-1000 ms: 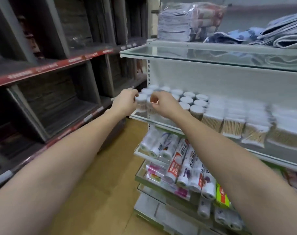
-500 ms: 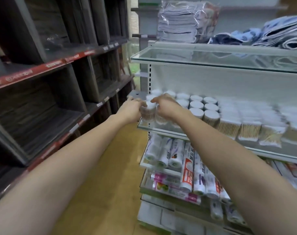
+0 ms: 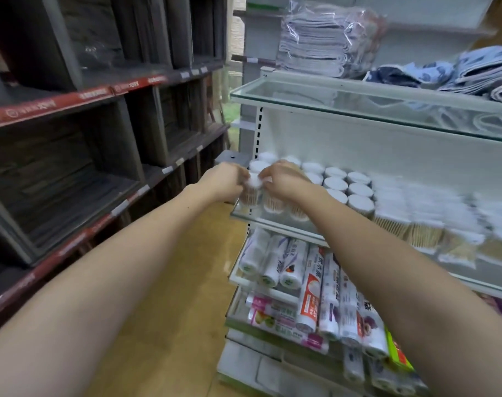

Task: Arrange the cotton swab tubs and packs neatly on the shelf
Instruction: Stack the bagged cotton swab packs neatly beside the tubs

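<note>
Round cotton swab tubs [image 3: 344, 186] with white lids stand in rows at the left end of the glass shelf [image 3: 275, 223]. Clear packs of cotton swabs [image 3: 424, 222] fill the shelf to their right. My left hand [image 3: 225, 181] and my right hand [image 3: 284, 180] meet at the shelf's front left corner. Both hold the front-left tub [image 3: 251, 193], fingers curled at its white lid. The picture is blurred there, so the exact grip is unclear.
An upper glass shelf [image 3: 358, 101] carries folded cloths [image 3: 327, 50]. Below are rolls of plastic bags [image 3: 275, 262] on lower tiers. Dark wooden shelving [image 3: 86, 156] with red edge strips lines the left side. A wooden floor [image 3: 169, 310] runs between.
The camera has drifted, so the shelf sits further right and lower in view. Both hands stay at the front-left tubs and have closed in on one tub.
</note>
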Demonstrator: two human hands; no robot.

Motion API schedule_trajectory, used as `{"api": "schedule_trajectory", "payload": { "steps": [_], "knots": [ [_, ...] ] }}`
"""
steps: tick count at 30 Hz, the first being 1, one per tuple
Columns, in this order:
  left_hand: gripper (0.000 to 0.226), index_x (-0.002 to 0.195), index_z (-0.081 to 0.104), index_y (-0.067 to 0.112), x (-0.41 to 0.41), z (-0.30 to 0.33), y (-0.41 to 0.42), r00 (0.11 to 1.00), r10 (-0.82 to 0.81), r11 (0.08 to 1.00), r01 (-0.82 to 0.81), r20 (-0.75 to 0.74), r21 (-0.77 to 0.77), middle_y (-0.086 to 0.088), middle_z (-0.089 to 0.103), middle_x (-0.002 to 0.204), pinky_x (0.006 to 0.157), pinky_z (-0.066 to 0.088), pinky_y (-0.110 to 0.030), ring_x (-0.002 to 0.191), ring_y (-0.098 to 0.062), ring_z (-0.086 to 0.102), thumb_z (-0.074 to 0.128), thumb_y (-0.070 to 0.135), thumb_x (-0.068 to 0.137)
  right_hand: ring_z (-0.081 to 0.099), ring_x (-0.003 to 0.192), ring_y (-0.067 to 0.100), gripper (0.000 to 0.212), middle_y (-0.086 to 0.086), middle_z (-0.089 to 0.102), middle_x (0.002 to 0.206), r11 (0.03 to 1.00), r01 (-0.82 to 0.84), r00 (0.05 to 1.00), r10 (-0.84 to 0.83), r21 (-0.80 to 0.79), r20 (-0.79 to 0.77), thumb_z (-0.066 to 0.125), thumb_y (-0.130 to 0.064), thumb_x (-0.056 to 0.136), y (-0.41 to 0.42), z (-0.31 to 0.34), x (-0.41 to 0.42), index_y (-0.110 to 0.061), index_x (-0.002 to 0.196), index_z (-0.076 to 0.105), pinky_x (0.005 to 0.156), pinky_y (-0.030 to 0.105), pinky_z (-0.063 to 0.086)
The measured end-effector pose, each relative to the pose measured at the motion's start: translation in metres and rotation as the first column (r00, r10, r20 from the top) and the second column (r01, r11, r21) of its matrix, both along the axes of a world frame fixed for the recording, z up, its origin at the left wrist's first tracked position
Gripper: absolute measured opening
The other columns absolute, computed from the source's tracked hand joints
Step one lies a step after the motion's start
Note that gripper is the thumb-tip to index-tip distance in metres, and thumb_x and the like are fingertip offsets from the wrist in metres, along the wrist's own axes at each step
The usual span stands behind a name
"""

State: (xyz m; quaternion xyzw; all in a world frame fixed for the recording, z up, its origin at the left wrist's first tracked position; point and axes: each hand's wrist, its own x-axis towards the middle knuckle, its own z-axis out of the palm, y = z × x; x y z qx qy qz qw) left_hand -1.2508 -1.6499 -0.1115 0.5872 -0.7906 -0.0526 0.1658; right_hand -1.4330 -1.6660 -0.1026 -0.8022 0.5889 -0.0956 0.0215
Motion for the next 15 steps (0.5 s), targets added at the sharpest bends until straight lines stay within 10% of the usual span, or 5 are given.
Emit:
{"api": "schedule_trajectory", "payload": {
  "steps": [8, 15],
  "knots": [
    [0.031, 0.108, 0.059, 0.025, -0.007, 0.003, 0.000, 0.994, 0.029, 0.999, -0.025, 0.104, -0.041, 0.000, 0.061, 0.092, 0.064, 0.035, -0.032, 0.087, -0.026, 0.056, 0.065, 0.048, 0.089, 0.064, 0.096, 0.029, 0.024, 0.010, 0.068, 0.109, 0.998, 0.053, 0.998, -0.054, -0.029, -0.036, 0.064, -0.025, 0.087, -0.005, -0.007, 0.009, -0.019, 0.109, 0.072, 0.075, 0.030, 0.047],
    [0.030, 0.121, 0.065, 0.026, -0.003, -0.007, -0.004, 0.998, 0.037, 0.998, -0.034, 0.053, -0.049, 0.000, 0.067, 0.119, 0.082, 0.051, -0.037, 0.109, -0.028, 0.063, 0.061, 0.016, 0.092, 0.053, 0.114, 0.028, 0.034, 0.006, 0.060, 0.122, 0.996, 0.005, 1.000, -0.007, -0.088, -0.025, 0.059, -0.038, 0.091, 0.001, -0.002, 0.007, -0.037, 0.124, 0.066, 0.091, 0.033, 0.044]
  ]
}}
